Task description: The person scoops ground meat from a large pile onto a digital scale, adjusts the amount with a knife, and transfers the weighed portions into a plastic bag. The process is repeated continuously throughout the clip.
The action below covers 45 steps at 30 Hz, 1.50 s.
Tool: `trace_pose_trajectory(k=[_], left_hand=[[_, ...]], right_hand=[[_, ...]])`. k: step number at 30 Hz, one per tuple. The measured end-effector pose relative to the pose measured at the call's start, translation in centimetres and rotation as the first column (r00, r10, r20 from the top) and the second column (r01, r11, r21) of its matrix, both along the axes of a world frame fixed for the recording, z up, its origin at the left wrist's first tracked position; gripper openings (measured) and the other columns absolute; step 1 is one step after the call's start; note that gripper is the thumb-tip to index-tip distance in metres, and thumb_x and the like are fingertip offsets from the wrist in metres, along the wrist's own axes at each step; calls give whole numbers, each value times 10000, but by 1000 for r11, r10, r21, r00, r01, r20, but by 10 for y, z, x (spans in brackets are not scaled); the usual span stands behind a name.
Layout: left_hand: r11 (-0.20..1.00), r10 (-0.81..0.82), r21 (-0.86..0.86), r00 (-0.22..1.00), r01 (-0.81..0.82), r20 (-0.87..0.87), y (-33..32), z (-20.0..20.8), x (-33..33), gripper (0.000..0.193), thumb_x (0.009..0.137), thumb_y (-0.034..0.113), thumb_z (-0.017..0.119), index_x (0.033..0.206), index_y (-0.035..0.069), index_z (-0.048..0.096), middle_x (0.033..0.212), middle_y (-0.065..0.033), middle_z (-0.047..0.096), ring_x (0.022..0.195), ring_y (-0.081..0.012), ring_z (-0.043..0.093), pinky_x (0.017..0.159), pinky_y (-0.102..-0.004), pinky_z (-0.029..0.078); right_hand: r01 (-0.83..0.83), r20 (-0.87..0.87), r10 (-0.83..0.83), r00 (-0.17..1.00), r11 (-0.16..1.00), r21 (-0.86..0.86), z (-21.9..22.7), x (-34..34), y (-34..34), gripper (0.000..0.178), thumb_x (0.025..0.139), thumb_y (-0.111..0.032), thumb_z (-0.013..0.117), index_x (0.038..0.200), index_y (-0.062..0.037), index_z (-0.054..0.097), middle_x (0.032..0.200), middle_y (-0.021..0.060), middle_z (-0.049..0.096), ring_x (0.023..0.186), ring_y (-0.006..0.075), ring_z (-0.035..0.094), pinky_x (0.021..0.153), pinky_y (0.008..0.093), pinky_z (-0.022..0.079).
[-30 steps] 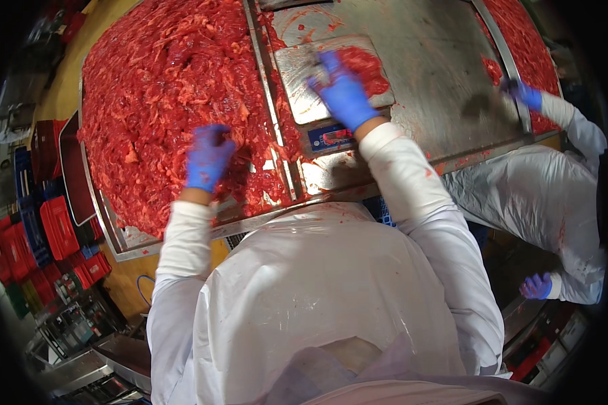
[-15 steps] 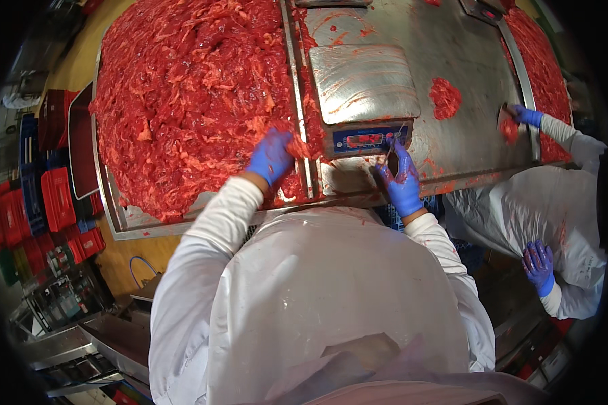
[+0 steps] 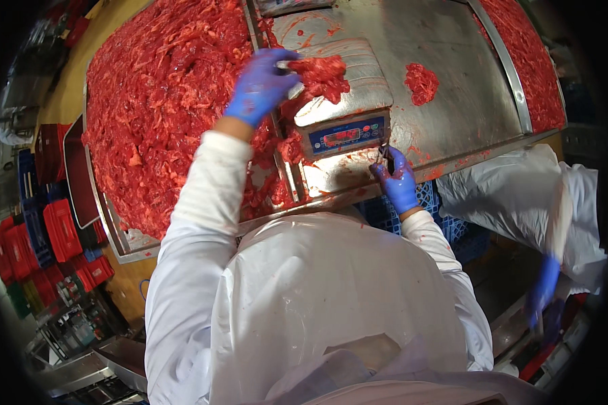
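Observation:
My left hand (image 3: 258,86), in a blue glove, holds a ragged clump of red meat (image 3: 323,75) over the steel platform of a weighing scale (image 3: 366,79). Whether the clump touches the platform I cannot tell. Below the scale's blue display panel, my right hand (image 3: 397,181), gloved as well, is closed around a thin metal tool (image 3: 384,156); most of the tool is hidden by the fingers. To my left, a big heap of raw trimmed meat (image 3: 162,115) fills a steel-sided section of the table. A smaller lump of meat (image 3: 421,84) lies right of the scale.
A steel divider (image 3: 267,88) separates the heap from the scale. More meat (image 3: 520,61) lies behind a far-right rail (image 3: 500,61). A co-worker in white (image 3: 520,196) stands at right. Blue crates (image 3: 425,199) sit under the table edge; red crates (image 3: 62,229) are at far left.
My left hand has moved up and right from the heap's edge, carrying meat over the scale. My right hand stays near the display. The co-worker's hand has left the table.

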<state>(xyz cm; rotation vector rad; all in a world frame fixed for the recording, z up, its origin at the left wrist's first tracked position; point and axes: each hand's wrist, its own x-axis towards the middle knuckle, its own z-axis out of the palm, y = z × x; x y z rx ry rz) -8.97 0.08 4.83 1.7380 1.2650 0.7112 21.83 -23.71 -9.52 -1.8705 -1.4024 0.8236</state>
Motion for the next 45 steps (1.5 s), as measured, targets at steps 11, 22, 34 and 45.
trace_pose_trajectory(k=[11,22,34,45], left_hand=[[977,141,183,975,-109,-171,-54,-91,-11,288,806,191,817,1008,28,694,1035,-133,631,946,-247,664,825,-358,563],[989,104,121,986,-88,-127,-70,-62,-23,250,857,203,775,1014,35,679,989,-123,657,948,-261,685,838,-381,553],[963,-3,262,973,65,-230,-61,-71,0,84,842,122,654,884,52,674,896,-157,638,901,-365,654,805,-455,531],[937,241,320,921,-138,-307,-71,-100,-71,130,827,112,695,946,63,713,907,-138,669,899,-326,661,824,-424,538]], right_hand=[[-323,-767,158,622,944,-67,107,-69,100,297,960,-186,771,1190,-28,668,964,72,743,843,135,712,752,291,589],[-355,-851,66,522,923,-146,72,-34,69,286,996,-246,723,1164,-19,682,1064,73,694,946,130,681,866,271,565],[-416,-924,-135,357,863,-287,69,-72,93,246,971,-175,745,1165,-31,695,977,40,711,859,141,699,833,330,602],[-551,-951,68,303,826,-116,28,-90,88,266,945,-207,763,1143,-37,709,969,55,726,864,147,705,791,330,586]])
